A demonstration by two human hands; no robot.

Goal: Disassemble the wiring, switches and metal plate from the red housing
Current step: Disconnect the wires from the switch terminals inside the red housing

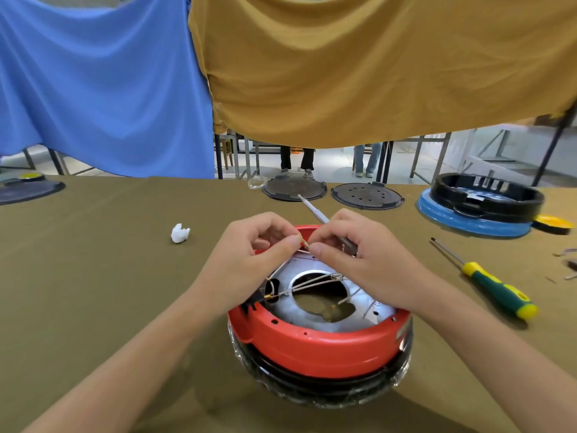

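The red housing (315, 345) sits upside down on the table (93, 276), near its front edge, directly below my hands. The metal plate (293, 310) is seated inside it, with wires (312, 281) strung across its central opening.

My left hand (249, 254) has its grip pinching a wire end (304, 244) above the far rim. My right hand (365, 260) pinches the same wire end from the other side, and a thin metal tool (315, 210) is tucked in its curled fingers.

I judge the step in hand to be freeing a wire connection; plate and switches are not yet out. The next move calls for a steady pull apart without tearing the terminal. A screwdriver (487, 279) lies on the table to the right, within reach for the plate screws.
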